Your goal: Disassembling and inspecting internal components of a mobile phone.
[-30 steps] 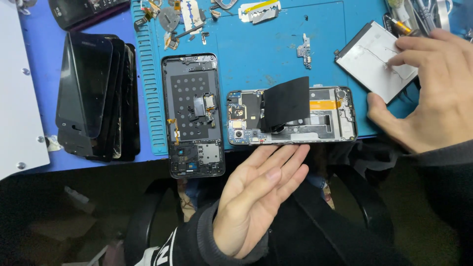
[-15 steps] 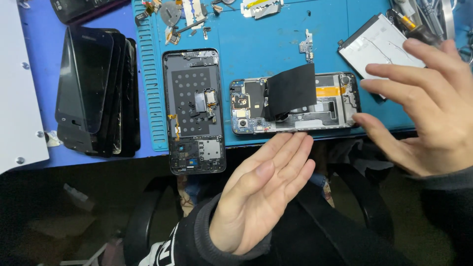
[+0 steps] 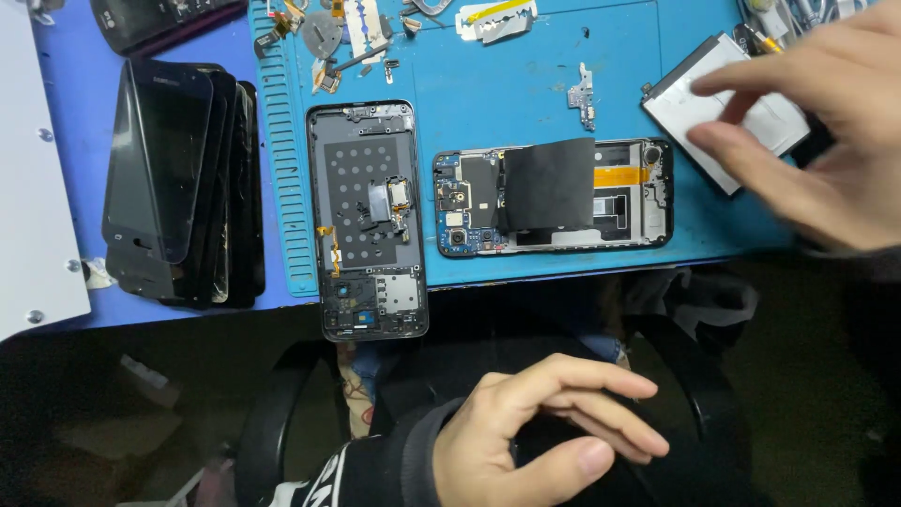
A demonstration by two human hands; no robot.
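Note:
An opened phone (image 3: 619,202) lies sideways on the blue mat (image 3: 526,94), with a black flap (image 3: 549,183) folded over its middle. Left of it, an upright dark phone frame (image 3: 368,221) hangs over the mat's front edge. My left hand (image 3: 535,432) is low over my lap, away from the table, fingers loosely stretched and holding nothing. My right hand (image 3: 826,141) hovers at the right, fingers spread just over a flat white battery (image 3: 690,99). That hand is blurred, and I cannot tell whether it touches the battery.
A stack of dark phone screens (image 3: 178,178) lies at the left on the blue table, beside a white panel (image 3: 28,188). A small metal part (image 3: 582,94), a razor blade (image 3: 493,19) and several loose bits sit at the mat's far edge. A black chair (image 3: 282,413) is below.
My left hand has drawn back from the table's front edge toward my lap and its fingers have curled a little. My right hand stays over the white battery with its fingers spread.

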